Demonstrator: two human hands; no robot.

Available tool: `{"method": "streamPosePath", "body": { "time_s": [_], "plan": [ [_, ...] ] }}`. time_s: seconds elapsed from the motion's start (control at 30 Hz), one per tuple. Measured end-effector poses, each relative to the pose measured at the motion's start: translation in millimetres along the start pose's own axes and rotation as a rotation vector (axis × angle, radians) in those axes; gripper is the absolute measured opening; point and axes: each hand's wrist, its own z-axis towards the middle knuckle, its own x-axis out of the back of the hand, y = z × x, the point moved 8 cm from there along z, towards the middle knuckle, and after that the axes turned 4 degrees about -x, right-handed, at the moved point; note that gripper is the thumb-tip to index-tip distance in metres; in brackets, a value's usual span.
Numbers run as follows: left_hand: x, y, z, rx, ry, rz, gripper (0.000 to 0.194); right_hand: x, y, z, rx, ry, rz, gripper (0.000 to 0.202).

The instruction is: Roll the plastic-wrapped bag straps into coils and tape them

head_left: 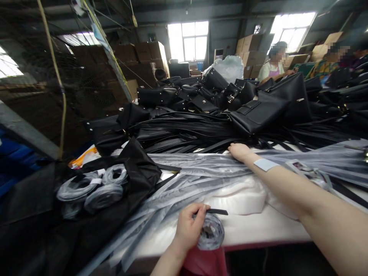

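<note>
My left hand (189, 226) is closed on the end of a short black strip (217, 211), low in the middle of the view. Just under and beside its fingers is a plastic-wrapped coil (212, 234) at the table's front edge. My right hand (239, 151) reaches far forward to the pile of long black straps (184, 132); its fingers are bent down, and what they grip, if anything, is hidden. Long plastic-sleeved strips (184, 172) lie across the table between my hands. A pale patch (266, 164) is on my right forearm.
Wrapped coils (104, 197) rest on black cloth (140, 165) at the left. White padding (244, 197) lies on the table (258, 230). Black bags (258, 111) are heaped behind the straps. A person (274, 63) sits beyond them, others further right. A slanted post (110, 57) stands left.
</note>
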Motion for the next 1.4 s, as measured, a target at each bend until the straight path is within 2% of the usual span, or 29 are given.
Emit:
{"method": "streamPosePath", "body": {
  "time_s": [0.1, 0.27, 0.33, 0.43, 0.5, 0.6, 0.7, 0.8, 0.9, 1.0, 1.13, 1.23, 1.4],
  "plan": [
    [0.7, -2.6, -0.5, 0.031, 0.003, -0.008, 0.038, 12.2, -3.4, -6.7, -0.018, 0.042, 0.012, 0.02],
    [0.4, -4.7, 3.6, 0.044, -0.009, -0.019, 0.039, 52.5, 11.4, -38.0, -0.076, 0.132, 0.045, 0.031],
    [2.5, -0.5, 1.7, 0.046, 0.03, -0.029, 0.038, 63.7, 17.6, -66.5, -0.117, 0.141, 0.06, 0.033],
    [5.7, 11.9, -20.0, 0.094, 0.169, -0.067, 0.039, 65.8, 14.3, -136.4, -0.144, 0.173, 0.203, 0.033],
    [-6.8, 23.8, -46.2, 0.121, 0.145, -0.095, 0.038, 56.5, 0.4, -195.4, -0.094, 0.191, 0.481, 0.034],
    [-47.7, 31.3, -93.6, 0.207, -0.087, -0.123, 0.034, 25.6, -23.2, -280.1, -0.088, 0.125, 0.893, 0.035],
    [-89.5, 15.2, -144.0, 0.406, -0.338, -0.163, 0.034, -18.9, -40.8, -342.3, -0.216, 0.011, 1.177, 0.039],
    [-111.6, -5.9, -181.6, 0.625, -0.467, -0.248, 0.036, -57.6, -54.6, -382.2, -0.324, -0.078, 1.361, 0.04],
    [-118.7, -12.5, -194.3, 0.71, -0.516, -0.31, 0.038, -70.2, -58.8, -409.1, -0.371, -0.087, 1.444, 0.033],
    [-124.2, -7.9, -194.0, 0.685, -0.566, -0.34, 0.037, -53.5, -56.3, -430.1, -0.298, -0.024, 1.411, 0.024],
    [-130.8, -8.6, -198.5, 0.734, -0.594, -0.386, 0.041, -28.1, -49.2, -453.8, -0.176, 0.063, 1.321, 0.014],
    [-132.9, -8.7, -201.2, 0.735, -0.618, -0.405, 0.047, -20.7, -52.4, -461.5, -0.045, 0.047, 1.237, 0.019],
    [-127.4, -4.1, -200.8, 0.707, -0.623, -0.356, 0.049, -2.8, -67.6, -459.3, 0.128, 0.018, 1.031, 0.017]
  ]
}}
